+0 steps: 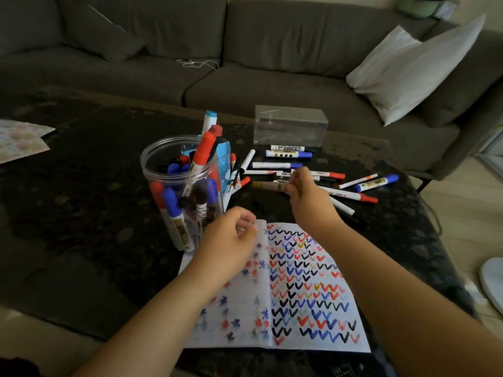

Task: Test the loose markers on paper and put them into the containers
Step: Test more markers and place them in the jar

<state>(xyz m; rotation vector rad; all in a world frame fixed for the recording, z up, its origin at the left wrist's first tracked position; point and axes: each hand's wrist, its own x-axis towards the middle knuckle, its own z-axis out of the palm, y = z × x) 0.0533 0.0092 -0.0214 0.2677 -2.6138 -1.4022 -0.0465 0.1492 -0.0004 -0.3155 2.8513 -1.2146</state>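
Above the paper [299, 289], right hand [304, 194] outstretched, pinching a brown marker [268, 185] (blurred), left hand [231, 240] loosely curled, holding nothing.

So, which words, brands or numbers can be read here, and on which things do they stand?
None can be read.
Loose markers: printed barrel labels, too blurred.
Markers in the clear jar: labels also blurred.
Paper: only coloured check marks and stars, no words.
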